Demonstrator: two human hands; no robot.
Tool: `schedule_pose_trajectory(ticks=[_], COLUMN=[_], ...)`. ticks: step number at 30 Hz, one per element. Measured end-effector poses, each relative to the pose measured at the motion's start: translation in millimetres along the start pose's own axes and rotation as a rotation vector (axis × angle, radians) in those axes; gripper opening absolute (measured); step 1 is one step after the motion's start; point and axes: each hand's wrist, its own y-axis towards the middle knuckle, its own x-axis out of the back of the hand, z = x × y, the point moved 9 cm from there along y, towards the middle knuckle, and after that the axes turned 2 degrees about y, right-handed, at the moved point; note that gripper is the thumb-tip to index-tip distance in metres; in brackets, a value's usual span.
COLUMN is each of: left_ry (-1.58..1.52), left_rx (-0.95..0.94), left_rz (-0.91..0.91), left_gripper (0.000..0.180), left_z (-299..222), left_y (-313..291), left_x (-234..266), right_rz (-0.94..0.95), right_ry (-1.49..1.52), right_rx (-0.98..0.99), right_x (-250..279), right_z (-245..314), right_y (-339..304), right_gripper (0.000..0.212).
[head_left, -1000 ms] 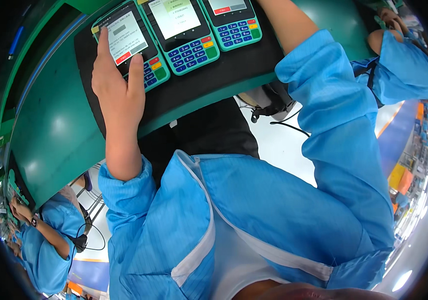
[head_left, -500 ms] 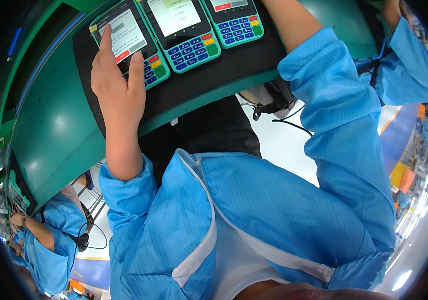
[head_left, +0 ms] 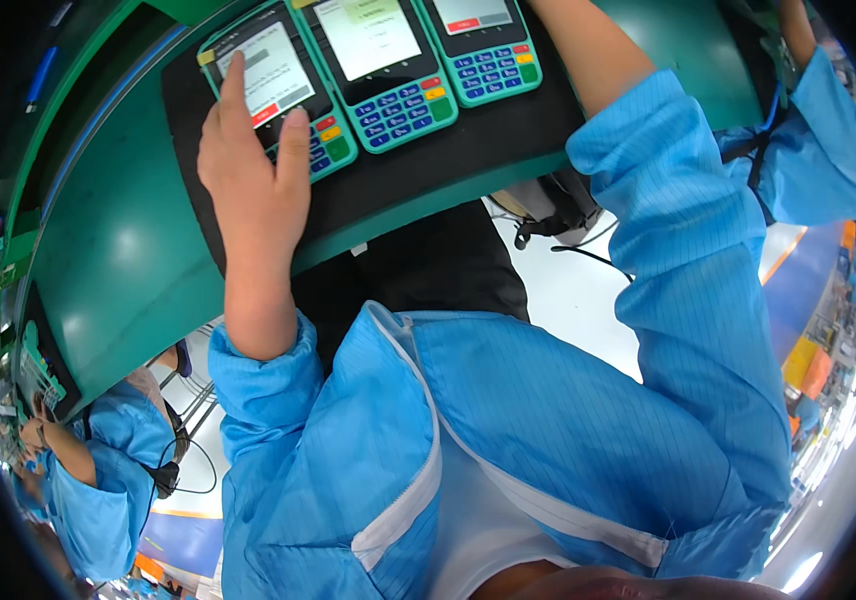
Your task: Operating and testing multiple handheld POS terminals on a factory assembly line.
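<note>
Three card payment terminals with teal casings stand side by side on a black mat. My left hand lies over the left terminal, index finger stretched up along its screen and thumb apart over the keypad's upper part. That hand is open and holds nothing; its other fingers are partly hidden behind the index finger. To its right stand the middle terminal and the right terminal, each with a lit screen and blue keys. My right forearm reaches past the right terminal, its hand beyond the top edge.
The mat lies on a green worktable, with green shelf edging along the left. Co-workers in blue sit at the lower left and upper right. A dark bag with a cable is below the table edge.
The whole view has shifted slightly, so the terminals and arms appear a little farther right and lower. My left hand stays over the left terminal with its index finger stretched.
</note>
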Motion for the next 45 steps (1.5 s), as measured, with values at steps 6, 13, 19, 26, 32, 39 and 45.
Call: schedule_pose_trajectory(ticks=[6,13,19,26,32,39,45], left_ry=[0.25,0.438,0.413,0.405,0.324,0.11,0.509], left_rx=[-0.03,-0.027,-0.033,-0.039,-0.029,0.022,0.092], left_rz=[-0.075,-0.009,-0.035,0.008,0.017,0.115,-0.11], left_gripper=[0.06,0.043,0.041,0.043,0.05,0.052,0.052], left_z=[-14.8,-37.7,-24.2,-26.7,-28.8,-14.7,45.7], left_y=[-4.7,-22.3,-15.5,-13.7,-12.5,-15.5,-30.7], left_x=[13.7,16.3,29.3,17.4,12.2,20.9,91.5], right_rz=[-0.06,-0.058,-0.045,-0.054,-0.035,-0.023,0.054], right_ry=[-0.064,-0.086,-0.086,-0.054,-0.054,-0.057,-0.057], right_rx=[0.081,-0.006,0.028,0.033,-0.051,0.197,0.212], right_x=[-2.9,-3.7,-6.8,0.7,-2.3,-19.7,-27.2], right_z=[4.1,-1.0,5.2,8.0,-5.7,-27.0,-44.0], right_y=[-1.6,-1.6,0.1,-3.9,-3.7,12.4,24.7], right_gripper=[0.032,0.032,0.033,0.032,0.03,0.04,0.04])
